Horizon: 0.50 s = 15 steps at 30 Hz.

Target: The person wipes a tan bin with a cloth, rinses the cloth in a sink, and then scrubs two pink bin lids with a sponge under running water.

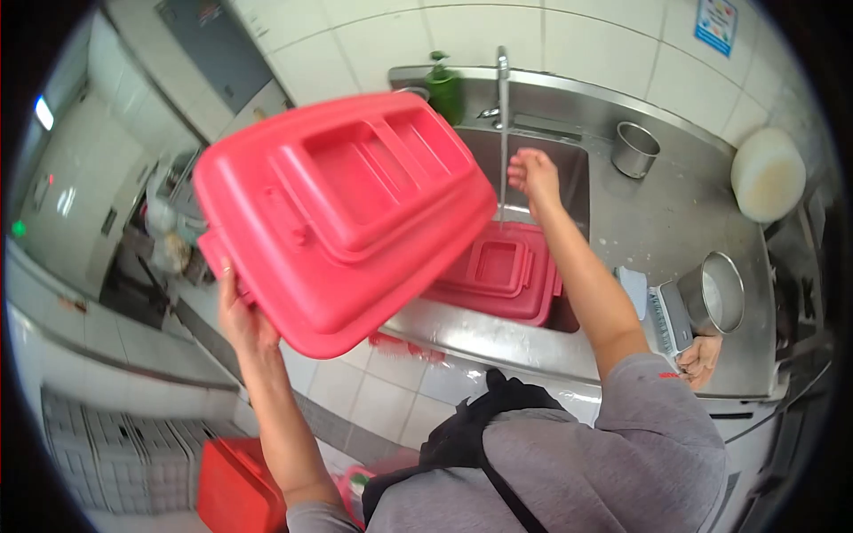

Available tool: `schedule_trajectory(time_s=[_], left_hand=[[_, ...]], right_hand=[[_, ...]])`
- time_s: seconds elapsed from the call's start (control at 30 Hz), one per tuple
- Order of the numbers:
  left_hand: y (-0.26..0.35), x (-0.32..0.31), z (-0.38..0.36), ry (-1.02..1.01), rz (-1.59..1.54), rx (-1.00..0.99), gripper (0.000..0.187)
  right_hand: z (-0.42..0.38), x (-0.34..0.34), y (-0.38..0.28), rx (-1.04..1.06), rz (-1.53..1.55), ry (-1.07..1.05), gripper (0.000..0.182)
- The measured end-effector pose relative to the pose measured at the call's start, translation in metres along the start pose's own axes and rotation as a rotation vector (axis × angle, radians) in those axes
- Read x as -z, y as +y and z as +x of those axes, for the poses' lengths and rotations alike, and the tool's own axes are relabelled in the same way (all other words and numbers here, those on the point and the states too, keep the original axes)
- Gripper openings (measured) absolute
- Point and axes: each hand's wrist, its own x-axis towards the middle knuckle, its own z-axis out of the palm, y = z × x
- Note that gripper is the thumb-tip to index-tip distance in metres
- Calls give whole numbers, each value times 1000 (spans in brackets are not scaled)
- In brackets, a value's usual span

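My left hand (244, 311) grips a large red plastic lid (346, 266) by its near left edge. The lid is held up and tilted above the left side of the sink, its moulded recesses facing up. Beside the stream of water from the running tap (503, 80), my right hand (533, 173) is raised over the sink with fingers curled together and nothing seen in them. Below it, a second red lid (533, 275) lies in the metal sink (569, 169), partly hidden by the held lid.
A green pump bottle (444, 93) stands behind the sink. On the steel counter are a metal pot (635, 149), another metal container (713, 293), a scale (673, 324) and a large pale round object (769, 175). A red bin (233, 484) and grey crates (124, 453) stand at lower left.
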Motion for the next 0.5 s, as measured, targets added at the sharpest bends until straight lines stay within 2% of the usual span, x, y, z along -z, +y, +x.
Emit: schedule_trajectory(time_s=[0.07,0.13,0.2,0.27,0.33,0.4,0.47,0.5], left_hand=[[-38,-21,49,-2,157,91,33],[-72,-49,81,-65,230,222,33],[-102,-76,102,-86,315,305,33],[-138,-83,127,-112,356,309,33],[-176,-76,159,-146,308,378,32],[-200,-77,189,-209,271,453,31],[-212,-76,213,-282,223,567,29],[-220,-67,223,-349,132,625,32]], right_hand=[[48,0,-21,40,70,65,16],[111,-2,-3,-139,187,-47,15],[149,-20,10,-362,218,21,15],[189,-42,30,-389,289,132,15],[208,-55,38,-311,145,40,21],[181,-59,12,-181,-261,-65,27],[158,-37,4,72,-684,-157,31],[140,-7,-2,56,-710,-86,31]])
